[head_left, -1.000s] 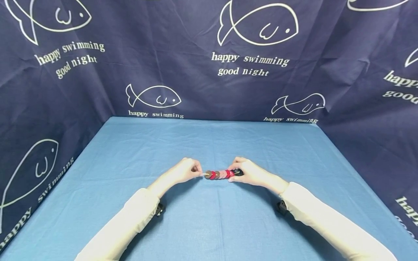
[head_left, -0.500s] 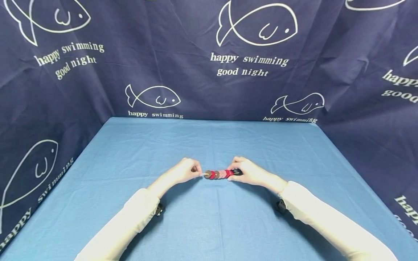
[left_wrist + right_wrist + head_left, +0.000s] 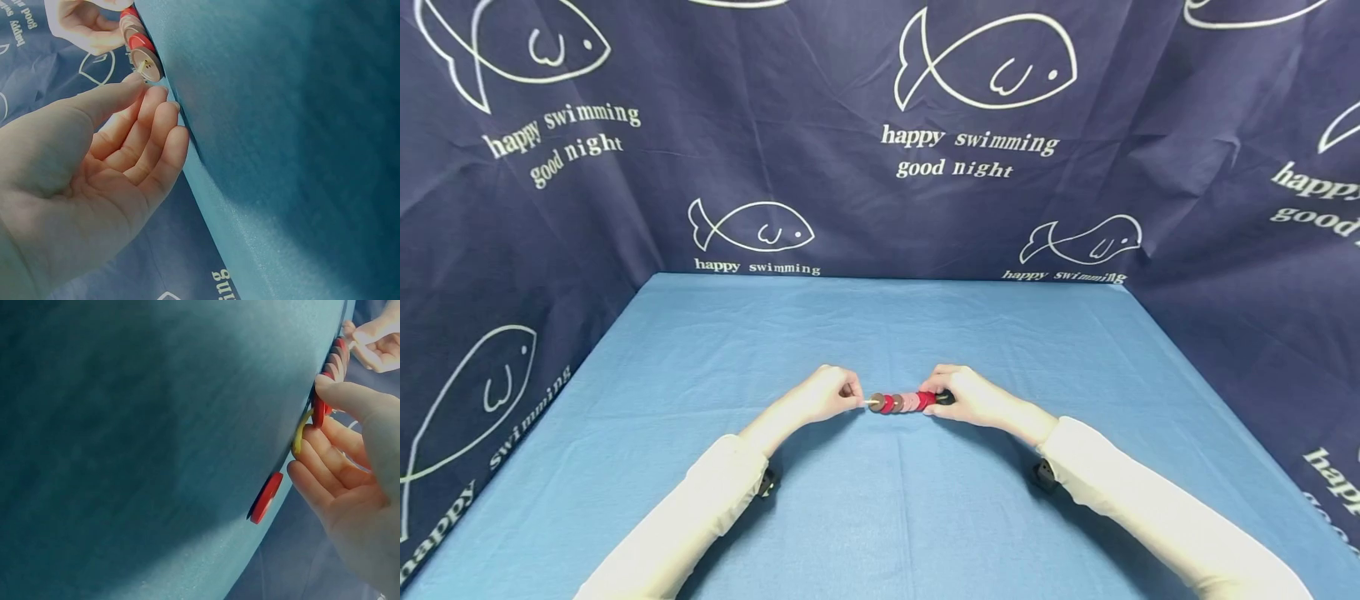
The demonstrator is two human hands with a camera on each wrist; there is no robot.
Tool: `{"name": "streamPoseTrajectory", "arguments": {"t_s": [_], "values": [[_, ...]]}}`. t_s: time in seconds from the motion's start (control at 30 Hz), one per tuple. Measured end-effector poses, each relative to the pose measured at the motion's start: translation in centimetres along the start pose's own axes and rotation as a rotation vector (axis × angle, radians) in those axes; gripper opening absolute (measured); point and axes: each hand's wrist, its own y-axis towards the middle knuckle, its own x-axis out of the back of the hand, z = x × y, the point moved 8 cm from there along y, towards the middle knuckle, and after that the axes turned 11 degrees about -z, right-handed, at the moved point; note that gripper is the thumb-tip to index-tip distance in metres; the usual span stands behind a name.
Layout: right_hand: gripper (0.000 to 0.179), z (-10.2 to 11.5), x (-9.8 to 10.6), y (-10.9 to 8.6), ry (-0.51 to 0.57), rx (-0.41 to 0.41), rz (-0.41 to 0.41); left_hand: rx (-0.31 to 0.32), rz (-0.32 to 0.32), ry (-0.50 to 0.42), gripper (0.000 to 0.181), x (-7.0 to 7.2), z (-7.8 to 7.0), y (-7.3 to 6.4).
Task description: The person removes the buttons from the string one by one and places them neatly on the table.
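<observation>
A row of brown, red and pink buttons (image 3: 910, 402), strung on a cord, stretches between my hands just over the table. My left hand (image 3: 829, 392) pinches the pale cord end (image 3: 869, 402) beside the outermost brown button (image 3: 146, 65). At the other end, my right hand (image 3: 973, 396) grips a red button (image 3: 320, 411) between thumb and fingers. A yellow piece of cord (image 3: 297, 434) hangs out past that button by my right fingers. The dark shape (image 3: 946, 398) under the right hand is partly hidden, and I cannot tell what it is.
A loose red button (image 3: 267, 499) rests on the blue cloth-covered table (image 3: 880, 517) near my right hand, seen in the right wrist view. Dark blue curtains (image 3: 850, 167) with fish prints surround the far and side edges of the table.
Both hands keep their hold and the row of buttons stays nearly in place. The head view has shifted slightly.
</observation>
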Motion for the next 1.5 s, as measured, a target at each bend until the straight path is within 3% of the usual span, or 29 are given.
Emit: {"name": "streamPoseTrajectory", "arguments": {"t_s": [0.8, 1.07, 1.5], "values": [[0.023, -0.38, 0.21, 0.15, -0.024, -0.053, 0.025, -0.025, -0.001, -0.012, 0.010, 0.02, -0.29, -0.04], [0.019, -0.14, 0.72, 0.14, -0.034, -0.009, -0.010, -0.018, -0.002, -0.008, 0.010, 0.05, -0.24, -0.03], [0.019, -0.56, 0.59, -0.05, -0.052, -0.035, 0.019, -0.002, 0.004, -0.024, 0.010, 0.08, -0.07, -0.13]]}}
